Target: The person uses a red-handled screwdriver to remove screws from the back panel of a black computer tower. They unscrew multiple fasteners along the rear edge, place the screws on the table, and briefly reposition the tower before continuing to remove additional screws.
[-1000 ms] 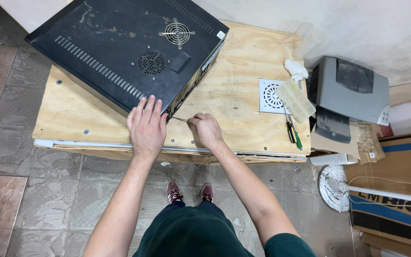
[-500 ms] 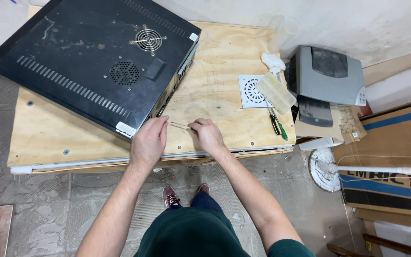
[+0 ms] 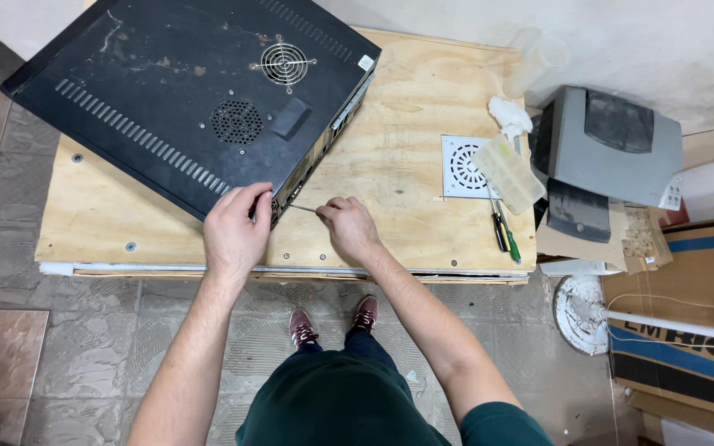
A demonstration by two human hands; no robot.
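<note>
A large black metal case (image 3: 192, 99) with vent slots and two round fan grilles lies tilted on a plywood tabletop (image 3: 398, 157). My left hand (image 3: 235, 233) grips the case's near corner, fingers curled over its edge. My right hand (image 3: 349, 228) holds a thin screwdriver (image 3: 303, 208) whose tip points left at the case's side panel by that corner. The handle is hidden in my fist.
A white square vent grille (image 3: 463, 165), a clear plastic box (image 3: 509, 172), a crumpled white cloth (image 3: 509, 114) and two screwdrivers (image 3: 504, 233) lie at the table's right. A grey printer (image 3: 613, 149) stands beyond the edge, with cardboard boxes (image 3: 687, 330) on the tiled floor.
The view has shifted, so the table sits a little differently in the frame. My left hand has curled from lying flat to gripping the case corner. The right hand keeps the screwdriver at the case's side.
</note>
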